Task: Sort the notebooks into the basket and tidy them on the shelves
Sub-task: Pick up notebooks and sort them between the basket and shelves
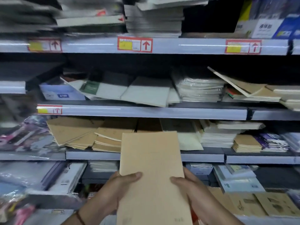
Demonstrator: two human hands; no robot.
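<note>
Near the shelf, left hand and right hand each pinch a side edge of the notebook: looks light, thin, floppy, best gripped by both edges

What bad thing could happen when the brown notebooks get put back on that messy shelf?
1. Both hands, left and right, grip only the lower part of the tan kraft-paper notebook stack, so the top ones might slide off.
2. The fanned pile of brown notebooks on the shelf already lies crooked; pushing more in could topple it.
3. The white notebook above overhangs its shelf edge and could fall if bumped.
</note>
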